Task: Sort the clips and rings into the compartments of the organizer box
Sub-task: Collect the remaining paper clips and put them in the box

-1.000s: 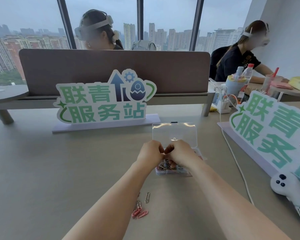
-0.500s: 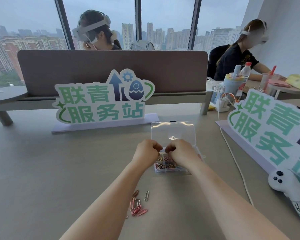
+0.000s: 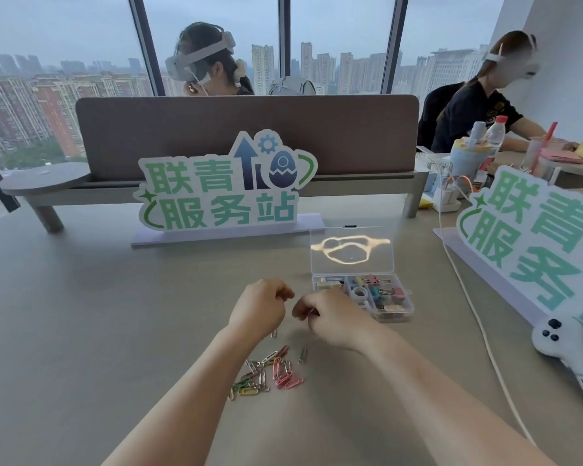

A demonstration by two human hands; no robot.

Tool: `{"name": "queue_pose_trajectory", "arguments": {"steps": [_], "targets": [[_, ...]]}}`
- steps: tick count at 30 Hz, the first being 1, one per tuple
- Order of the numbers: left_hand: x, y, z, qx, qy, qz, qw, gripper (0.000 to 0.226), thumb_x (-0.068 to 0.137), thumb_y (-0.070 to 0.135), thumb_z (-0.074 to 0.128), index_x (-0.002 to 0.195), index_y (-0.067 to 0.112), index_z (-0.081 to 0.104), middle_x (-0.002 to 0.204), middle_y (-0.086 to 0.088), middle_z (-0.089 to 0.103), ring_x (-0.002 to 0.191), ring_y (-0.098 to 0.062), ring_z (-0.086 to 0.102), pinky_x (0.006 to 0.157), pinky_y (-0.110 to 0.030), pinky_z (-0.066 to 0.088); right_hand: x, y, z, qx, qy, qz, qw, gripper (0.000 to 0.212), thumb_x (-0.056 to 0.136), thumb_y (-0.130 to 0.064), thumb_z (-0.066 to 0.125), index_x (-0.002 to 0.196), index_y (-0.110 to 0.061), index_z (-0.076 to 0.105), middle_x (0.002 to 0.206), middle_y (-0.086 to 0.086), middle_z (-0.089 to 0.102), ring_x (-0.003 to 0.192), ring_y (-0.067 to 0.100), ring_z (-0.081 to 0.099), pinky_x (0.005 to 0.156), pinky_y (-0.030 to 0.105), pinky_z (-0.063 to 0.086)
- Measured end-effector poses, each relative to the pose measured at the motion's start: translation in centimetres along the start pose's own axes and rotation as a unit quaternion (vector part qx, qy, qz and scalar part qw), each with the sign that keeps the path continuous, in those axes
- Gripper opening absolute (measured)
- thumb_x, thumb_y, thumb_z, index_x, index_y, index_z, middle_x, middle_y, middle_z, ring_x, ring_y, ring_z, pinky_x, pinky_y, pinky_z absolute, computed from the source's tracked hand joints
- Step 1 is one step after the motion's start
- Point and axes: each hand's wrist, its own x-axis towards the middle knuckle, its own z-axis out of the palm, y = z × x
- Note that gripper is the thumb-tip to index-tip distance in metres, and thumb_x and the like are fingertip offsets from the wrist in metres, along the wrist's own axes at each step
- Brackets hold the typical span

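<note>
The clear organizer box (image 3: 403, 309) lies on the table with its lid (image 3: 350, 253) folded back. Its compartments hold coloured binder clips (image 3: 382, 290) and a ring (image 3: 359, 292). A loose pile of coloured paper clips (image 3: 270, 373) lies on the table in front of my hands, left of the box. My left hand (image 3: 258, 312) is curled above the pile, and a silver paper clip (image 3: 274, 333) sticks out beneath it. My right hand (image 3: 332, 317) is curled just left of the box, pinching something small and shiny at its fingertips.
A green-lettered sign (image 3: 223, 193) stands behind the hands and another sign (image 3: 535, 243) stands at the right. A white cable (image 3: 465, 297) runs down the table beside the box. A white controller (image 3: 566, 344) lies at the right edge. Two people sit beyond the divider (image 3: 249, 129).
Both hands have come off the box, moving left and toward me and drawing slightly apart. The box's compartments and the paper clip pile are now uncovered.
</note>
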Motion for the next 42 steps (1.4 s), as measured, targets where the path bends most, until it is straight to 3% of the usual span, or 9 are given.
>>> {"name": "queue_pose_trajectory", "arguments": {"steps": [2,7,13,18,22,27,31,37,42], "targets": [[-1.3,-0.7,-0.7,0.016,0.008,-0.002,1.000,0.048,0.077,-0.004,0.039,0.100,0.022,0.071,0.106,0.001,0.069,0.102,-0.019,0.062,0.088,-0.034,0.052,-0.3,-0.5,1.4,-0.023,-0.014,-0.013,1.000,0.045,0.089,-0.002,0.041,0.127,-0.017,0.061,0.134,0.002,0.060,0.123,0.019,0.054,0.103,0.027,0.041],[-4.6,-2.7,-1.7,0.088,0.018,-0.011,0.996,0.043,0.079,0.006,0.042,0.106,0.027,0.068,0.111,0.002,0.063,0.102,-0.022,0.059,0.084,-0.035,0.050,-0.4,-1.6,4.4,-0.058,-0.055,-0.077,0.994,0.049,0.097,-0.015,0.039,0.146,-0.019,0.040,0.156,0.001,0.034,0.144,0.019,0.029,0.118,0.031,0.023],[-7.8,-4.6,-2.4,0.134,-0.029,-0.033,0.990,0.036,0.082,0.032,0.042,0.110,0.031,0.064,0.113,0.008,0.055,0.108,-0.018,0.057,0.085,-0.029,0.046,-1.3,-1.8,5.7,-0.079,-0.059,-0.105,0.990,0.048,0.101,-0.014,0.037,0.148,-0.014,0.037,0.160,0.001,0.025,0.148,0.011,0.017,0.114,0.016,0.004],[-9.5,-5.1,-2.8,0.151,-0.120,0.018,0.981,0.050,0.073,0.055,0.051,0.117,0.032,0.057,0.117,0.010,0.045,0.110,-0.016,0.050,0.093,-0.034,0.046,-3.0,-2.1,5.2,-0.077,-0.079,-0.121,0.987,0.053,0.095,-0.007,0.040,0.147,-0.015,0.039,0.159,0.001,0.026,0.147,0.009,0.019,0.112,0.012,0.005],[-10.0,-4.8,-2.9,0.176,-0.154,0.052,0.971,0.049,0.074,0.043,0.060,0.121,0.032,0.054,0.119,0.014,0.042,0.112,-0.016,0.046,0.095,-0.036,0.045,-4.1,-2.4,4.5,-0.112,-0.105,-0.119,0.981,0.058,0.091,-0.011,0.047,0.148,-0.018,0.039,0.158,-0.002,0.029,0.146,0.009,0.023,0.116,0.016,0.010],[-10.1,-4.4,-2.2,0.150,-0.123,0.057,0.979,0.041,0.074,0.036,0.065,0.114,0.029,0.060,0.110,0.011,0.046,0.103,-0.015,0.053,0.089,-0.034,0.048,-4.5,-2.9,3.0,-0.152,-0.100,-0.114,0.977,0.049,0.086,-0.021,0.058,0.134,-0.014,0.052,0.138,0.004,0.053,0.129,0.023,0.046,0.108,0.036,0.037],[-9.7,-4.0,-1.7,0.120,-0.108,0.049,0.986,0.047,0.076,0.034,0.068,0.122,0.025,0.059,0.112,0.005,0.050,0.103,-0.015,0.056,0.091,-0.032,0.047,-4.1,-2.6,3.1,-0.168,-0.093,-0.096,0.977,0.051,0.084,-0.035,0.066,0.131,-0.020,0.055,0.126,0.002,0.050,0.115,0.020,0.047,0.098,0.035,0.042],[-8.8,-3.5,-0.9,0.108,-0.073,0.035,0.991,0.035,0.074,0.033,0.072,0.106,0.020,0.067,0.101,-0.002,0.056,0.098,-0.020,0.056,0.085,-0.031,0.046,-3.2,-3.2,3.5,-0.163,-0.066,-0.094,0.980,0.018,0.089,-0.020,0.060,0.104,-0.010,0.064,0.108,0.010,0.051,0.096,0.028,0.055,0.069,0.031,0.034],[-8.6,-3.7,-1.2,0.096,-0.067,0.040,0.992,0.028,0.073,0.031,0.074,0.098,0.020,0.070,0.101,-0.001,0.058,0.095,-0.018,0.057,0.080,-0.026,0.045,-2.9,-3.2,3.6,-0.181,-0.066,-0.087,0.977,0.016,0.091,-0.019,0.056,0.103,-0.013,0.064,0.111,0.010,0.056,0.100,0.028,0.057,0.075,0.030,0.039]]}}
